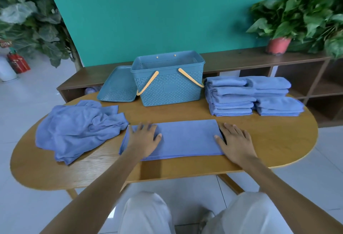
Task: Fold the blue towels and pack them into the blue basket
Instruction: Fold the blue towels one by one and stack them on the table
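Blue towel (185, 137) flat on oval wooden table (269, 141), both hands (143, 137) (235, 141) open, palms pressing its ends.

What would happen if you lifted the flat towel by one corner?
The half-folded towel would probably flop and unfold, being soft cloth like the crumpled pile. It likely feels light, and both hands press it flat.

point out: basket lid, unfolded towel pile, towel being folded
basket lid (118, 87), head view, middle of its perforated panel.
unfolded towel pile (78, 130), head view, centre of the crumpled heap.
towel being folded (187, 137), head view, bare middle between the hands.
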